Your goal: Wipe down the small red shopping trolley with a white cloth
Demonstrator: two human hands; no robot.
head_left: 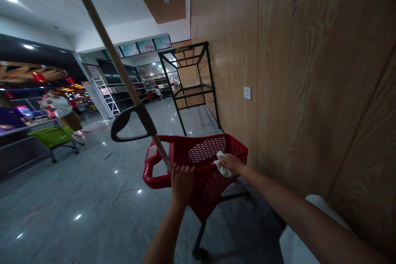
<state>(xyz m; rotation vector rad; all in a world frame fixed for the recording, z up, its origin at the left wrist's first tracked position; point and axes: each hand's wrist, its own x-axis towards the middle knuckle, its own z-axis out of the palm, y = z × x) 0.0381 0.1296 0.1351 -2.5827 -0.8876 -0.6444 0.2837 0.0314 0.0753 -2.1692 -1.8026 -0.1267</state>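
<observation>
A red plastic shopping cart point(198, 173) with mesh sides stands before me. My left hand point(182, 181) is closed over its near rim, right beside the lower visible end of a long pale pole point(114, 55). Whether those fingers also touch the pole cannot be made out. The pole slants to the upper left and crosses a dark loop-shaped handle point(133, 123). Bunched under the fingers of my right hand point(233, 164) is a white cloth point(222, 167), pressed on the cart's near side rim toward its right end.
A wood-panelled wall point(287, 90) with a socket point(247, 93) runs close on the right. Behind the cart stands a black metal frame rack point(179, 101). A green cart point(55, 137) and a blurred person point(63, 109) are at left. Something white point(301, 239) lies lower right.
</observation>
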